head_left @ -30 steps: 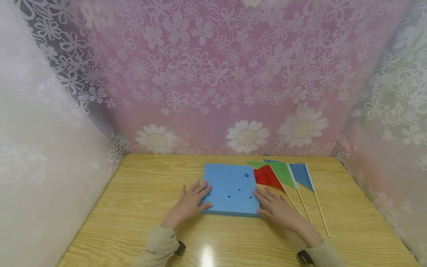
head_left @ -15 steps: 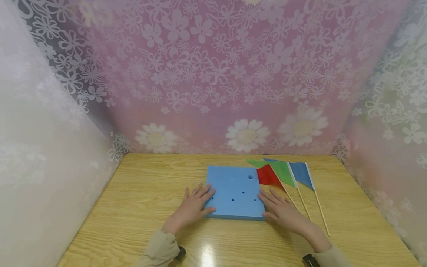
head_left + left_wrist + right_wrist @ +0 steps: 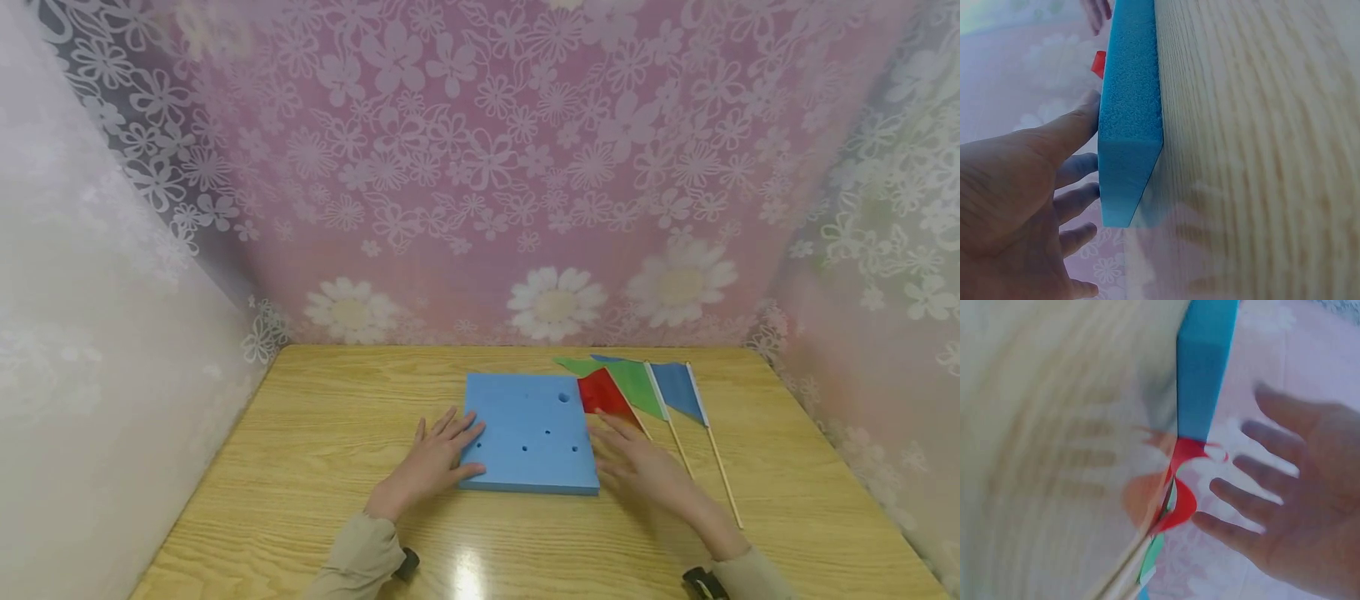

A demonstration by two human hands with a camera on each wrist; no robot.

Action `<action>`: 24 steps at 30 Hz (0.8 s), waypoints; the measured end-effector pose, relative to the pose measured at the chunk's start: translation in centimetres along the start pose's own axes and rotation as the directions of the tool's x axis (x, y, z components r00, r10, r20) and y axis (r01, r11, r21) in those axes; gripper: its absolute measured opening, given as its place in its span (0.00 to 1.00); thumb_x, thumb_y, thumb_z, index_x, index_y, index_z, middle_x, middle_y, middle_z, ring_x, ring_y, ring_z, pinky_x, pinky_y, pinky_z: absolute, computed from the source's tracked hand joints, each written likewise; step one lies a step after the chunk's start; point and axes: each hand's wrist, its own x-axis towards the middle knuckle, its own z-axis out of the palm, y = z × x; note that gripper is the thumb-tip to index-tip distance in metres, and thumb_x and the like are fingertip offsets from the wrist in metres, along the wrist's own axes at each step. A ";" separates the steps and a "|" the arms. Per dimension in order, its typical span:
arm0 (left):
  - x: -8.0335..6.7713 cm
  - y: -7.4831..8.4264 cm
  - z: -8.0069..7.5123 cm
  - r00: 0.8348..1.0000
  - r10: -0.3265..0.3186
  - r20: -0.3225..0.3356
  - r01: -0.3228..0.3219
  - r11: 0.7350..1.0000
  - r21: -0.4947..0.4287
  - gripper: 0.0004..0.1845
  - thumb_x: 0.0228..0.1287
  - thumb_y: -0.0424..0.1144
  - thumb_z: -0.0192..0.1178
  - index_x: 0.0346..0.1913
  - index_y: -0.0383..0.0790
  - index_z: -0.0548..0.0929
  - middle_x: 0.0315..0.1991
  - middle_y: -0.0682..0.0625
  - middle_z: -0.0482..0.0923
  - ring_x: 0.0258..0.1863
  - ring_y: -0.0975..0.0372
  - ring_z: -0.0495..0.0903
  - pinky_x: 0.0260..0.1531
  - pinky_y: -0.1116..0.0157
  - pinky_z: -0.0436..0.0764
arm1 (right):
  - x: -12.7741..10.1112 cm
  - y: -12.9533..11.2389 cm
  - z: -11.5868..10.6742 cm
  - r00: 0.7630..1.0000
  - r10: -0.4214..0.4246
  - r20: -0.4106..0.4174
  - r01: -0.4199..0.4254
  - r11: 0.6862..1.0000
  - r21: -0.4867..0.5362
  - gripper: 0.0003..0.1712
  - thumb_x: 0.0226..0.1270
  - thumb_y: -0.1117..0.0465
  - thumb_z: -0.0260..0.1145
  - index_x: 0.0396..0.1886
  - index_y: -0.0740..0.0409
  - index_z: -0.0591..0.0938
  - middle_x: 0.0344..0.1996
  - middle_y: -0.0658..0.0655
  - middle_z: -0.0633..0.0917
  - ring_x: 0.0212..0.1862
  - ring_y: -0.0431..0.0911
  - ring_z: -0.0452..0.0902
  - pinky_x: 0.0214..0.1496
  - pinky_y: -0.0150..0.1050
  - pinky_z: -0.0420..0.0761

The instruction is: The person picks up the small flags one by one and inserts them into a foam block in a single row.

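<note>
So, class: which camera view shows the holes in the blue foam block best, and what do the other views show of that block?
The head view: it looks down on the blue foam block, so its holes show. The left wrist view shows only a side edge, with the left hand touching it. The right wrist view, blurred, shows another edge beside the open right hand.

A pale wooden desk (image 3: 315, 433) carries a blue foam block (image 3: 528, 433) near its middle; right of the block lie three flags: red (image 3: 603, 396), green (image 3: 633, 385), blue (image 3: 678, 390), their sticks flat.
</note>
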 end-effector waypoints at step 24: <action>-0.2 0.3 -0.2 1.000 0.013 0.000 -0.013 0.999 -0.040 0.37 0.72 0.53 0.61 0.78 0.44 0.64 0.80 0.44 0.55 0.80 0.41 0.46 0.69 0.28 0.43 | -1.3 7.5 -3.4 0.853 0.508 0.124 -0.522 0.820 0.233 0.18 0.65 0.63 0.71 0.47 0.75 0.84 0.35 0.62 0.87 0.34 0.44 0.82 0.35 0.37 0.81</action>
